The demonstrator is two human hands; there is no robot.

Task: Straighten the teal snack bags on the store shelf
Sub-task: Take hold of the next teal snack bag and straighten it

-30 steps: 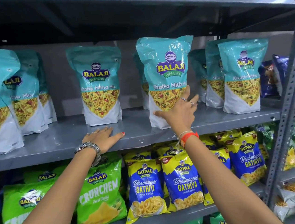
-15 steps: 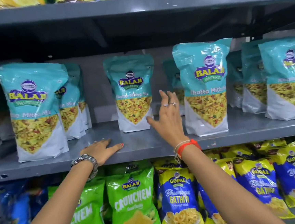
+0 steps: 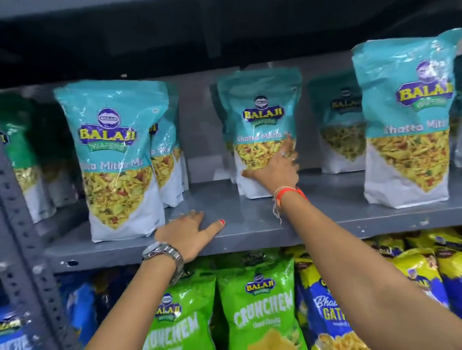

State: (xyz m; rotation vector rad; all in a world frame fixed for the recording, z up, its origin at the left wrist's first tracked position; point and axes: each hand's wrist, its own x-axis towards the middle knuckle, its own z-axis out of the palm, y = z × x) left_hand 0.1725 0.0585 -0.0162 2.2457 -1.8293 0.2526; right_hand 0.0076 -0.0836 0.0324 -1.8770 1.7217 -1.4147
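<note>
- Teal snack bags (image 3: 116,157) of yellow mix are standing upright along the grey shelf (image 3: 256,223).
- The right hand (image 3: 275,168) is pressing its grip, fingers spread, against the middle bag (image 3: 258,116) set back from the front edge.
- The left hand (image 3: 187,234) is lying flat and empty at the shelf's front edge.

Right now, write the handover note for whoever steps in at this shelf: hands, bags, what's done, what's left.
Left hand: flat on the grey shelf edge, holding nothing.
Right hand: pressed on the lower front of the middle teal Balaji bag, not clearly gripping.
Bags: the left front teal bag and right front teal bag stand upright near the edge; the middle one sits further back.
Done: cannot be judged from this view.
Left: bring the middle bag forward into line, then check the rear bags.
</note>
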